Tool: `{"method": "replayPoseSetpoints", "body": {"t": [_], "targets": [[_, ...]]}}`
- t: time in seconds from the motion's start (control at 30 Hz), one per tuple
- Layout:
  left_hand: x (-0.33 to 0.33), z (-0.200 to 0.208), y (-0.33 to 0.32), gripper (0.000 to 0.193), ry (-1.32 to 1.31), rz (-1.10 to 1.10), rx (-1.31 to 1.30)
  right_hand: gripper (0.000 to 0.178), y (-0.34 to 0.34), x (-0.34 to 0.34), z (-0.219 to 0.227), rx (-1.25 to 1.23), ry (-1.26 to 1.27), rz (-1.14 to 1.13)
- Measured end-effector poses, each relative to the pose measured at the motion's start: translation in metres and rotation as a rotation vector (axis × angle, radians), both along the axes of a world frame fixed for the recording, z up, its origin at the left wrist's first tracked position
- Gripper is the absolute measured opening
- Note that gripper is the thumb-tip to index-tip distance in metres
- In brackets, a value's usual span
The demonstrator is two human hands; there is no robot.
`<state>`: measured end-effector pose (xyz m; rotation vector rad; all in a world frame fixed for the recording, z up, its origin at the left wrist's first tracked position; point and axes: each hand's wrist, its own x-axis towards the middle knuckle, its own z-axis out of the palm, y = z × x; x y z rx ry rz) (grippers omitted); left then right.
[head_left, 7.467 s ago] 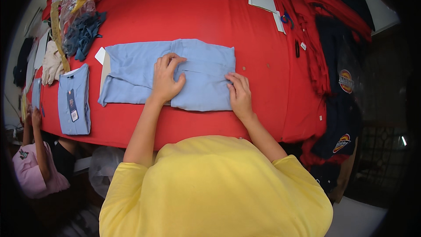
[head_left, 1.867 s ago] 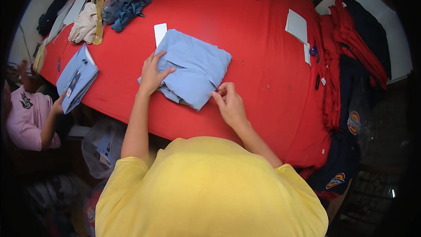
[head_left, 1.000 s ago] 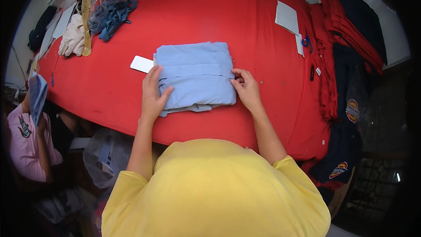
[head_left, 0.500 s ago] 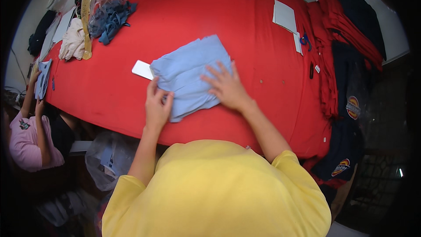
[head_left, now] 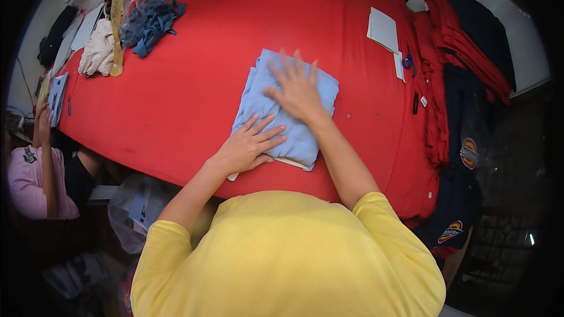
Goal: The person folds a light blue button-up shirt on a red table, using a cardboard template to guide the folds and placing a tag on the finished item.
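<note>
A folded light blue garment (head_left: 301, 142) lies on the red-covered table in front of me. My left hand (head_left: 249, 145) rests flat on its near left part, fingers spread. Over the upper part is my right hand (head_left: 297, 93), open with fingers apart; the fingertips are blurred by motion. A strip of white card (head_left: 294, 163) shows under the garment's near edge, and a small white corner (head_left: 233, 176) pokes out beside my left wrist. The rest of whatever is white there is hidden.
Red cloth (head_left: 194, 82) covers the table. Blue fabric strips (head_left: 154, 23), clear plastic and a pale cloth (head_left: 98, 51) lie at the far left. White papers (head_left: 383, 29) and blue-handled scissors (head_left: 409, 64) are at the right, beside piled red and navy garments. A co-worker (head_left: 44, 182) sits at the left.
The garment has turned and shifted right, and the white card has gone from its left side to its near edge. My left hand has moved from its edge to flat on top.
</note>
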<state>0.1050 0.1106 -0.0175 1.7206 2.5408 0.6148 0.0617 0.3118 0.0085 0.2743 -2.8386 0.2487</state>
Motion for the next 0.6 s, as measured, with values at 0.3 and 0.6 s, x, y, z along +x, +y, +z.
{"method": "replayPoseSetpoints", "body": {"t": [0.3, 0.6], "targets": [[0.024, -0.02, 0.002, 0.041, 0.062, 0.103, 0.053, 0.063, -0.026, -0.025, -0.015, 0.086, -0.034, -0.039], [0.03, -0.015, 0.018, 0.041, 0.078, 0.226, 0.085, 0.066, 0.044, 0.019, -0.043, -0.136, 0.016, -0.431]]}}
